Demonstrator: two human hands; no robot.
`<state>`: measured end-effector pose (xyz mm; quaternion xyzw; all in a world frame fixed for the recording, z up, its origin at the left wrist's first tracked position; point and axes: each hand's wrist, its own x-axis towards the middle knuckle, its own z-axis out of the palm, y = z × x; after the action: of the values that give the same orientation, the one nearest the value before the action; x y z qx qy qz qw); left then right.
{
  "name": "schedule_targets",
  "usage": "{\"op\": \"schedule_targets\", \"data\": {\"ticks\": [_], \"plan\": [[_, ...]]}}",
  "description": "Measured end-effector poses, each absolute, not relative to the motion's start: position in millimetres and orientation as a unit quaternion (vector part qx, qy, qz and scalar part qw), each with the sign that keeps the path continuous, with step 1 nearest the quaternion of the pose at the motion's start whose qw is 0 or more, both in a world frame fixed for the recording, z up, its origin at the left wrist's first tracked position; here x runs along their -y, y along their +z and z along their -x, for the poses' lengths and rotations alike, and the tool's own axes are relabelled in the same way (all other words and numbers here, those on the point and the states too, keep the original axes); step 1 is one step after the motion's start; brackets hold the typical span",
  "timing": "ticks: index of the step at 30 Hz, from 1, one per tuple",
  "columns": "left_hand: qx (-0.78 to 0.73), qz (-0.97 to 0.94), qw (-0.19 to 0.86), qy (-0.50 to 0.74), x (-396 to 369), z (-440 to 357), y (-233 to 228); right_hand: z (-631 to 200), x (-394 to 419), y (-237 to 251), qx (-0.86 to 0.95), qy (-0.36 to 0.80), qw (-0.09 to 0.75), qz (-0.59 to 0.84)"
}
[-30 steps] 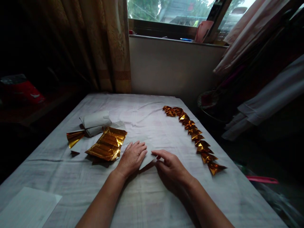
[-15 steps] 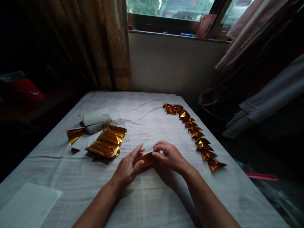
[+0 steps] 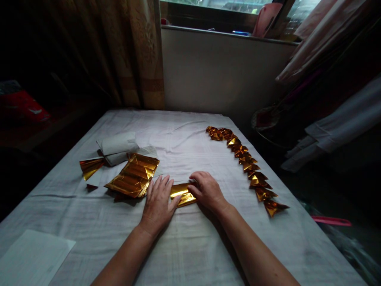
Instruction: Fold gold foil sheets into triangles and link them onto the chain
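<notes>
A folded strip of shiny gold foil paper (image 3: 183,194) lies on the white cloth between my hands. My left hand (image 3: 158,200) rests palm down over its left end, with the fingers stretched out and the thumb along the near edge. At the right end, my right hand (image 3: 208,191) has its fingers bent and its thumb on the foil, gripping that end; its fingertips are partly hidden. Just left of my left hand is a stack of creased gold foil sheets (image 3: 135,174). Down the right side runs a row of folded gold foil pieces (image 3: 249,167).
White paper wrapping (image 3: 117,145) and a gold foil fan-shaped piece (image 3: 91,167) lie left of the stack. A pale sheet (image 3: 32,258) lies near left on the cloth-covered table (image 3: 184,254). A pink handle (image 3: 331,221) juts beyond the right edge; clothes (image 3: 342,123) hang at right.
The foil strip was raised and tilted between my fingers; now it lies flat. My left hand has flattened onto it, and my right hand has lowered at its end. The view has shifted slightly.
</notes>
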<state>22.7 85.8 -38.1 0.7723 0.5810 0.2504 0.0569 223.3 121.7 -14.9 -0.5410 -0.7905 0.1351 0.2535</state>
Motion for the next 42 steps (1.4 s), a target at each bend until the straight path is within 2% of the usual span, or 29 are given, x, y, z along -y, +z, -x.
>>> {"op": "schedule_targets", "data": {"ticks": [6, 11, 15, 23, 28, 35, 42], "plan": [[-0.581, -0.775, 0.067, 0.239, -90, -24, -33, -221, -130, 10, 0.800, 0.146, 0.118, 0.570], [-0.586, -0.779, 0.093, 0.203, -101, -31, -19, -218, -137, 20, 0.794, 0.166, 0.085, 0.579], [-0.581, -0.781, 0.119, 0.195, -110, -37, -14, -224, -138, 16, 0.790, 0.219, 0.131, 0.557], [-0.560, -0.738, 0.209, 0.314, -118, -34, -19, -243, -141, 1, 0.658, 0.499, 0.259, 0.501], [-0.551, -0.709, 0.239, 0.369, -120, -33, -19, -250, -146, 3, 0.580, 0.611, 0.290, 0.454], [-0.544, -0.693, 0.264, 0.393, -121, -33, -19, -254, -145, 13, 0.562, 0.636, 0.250, 0.467], [-0.549, -0.688, 0.265, 0.394, -120, -34, -18, -251, -144, 10, 0.590, 0.589, 0.259, 0.488]]}}
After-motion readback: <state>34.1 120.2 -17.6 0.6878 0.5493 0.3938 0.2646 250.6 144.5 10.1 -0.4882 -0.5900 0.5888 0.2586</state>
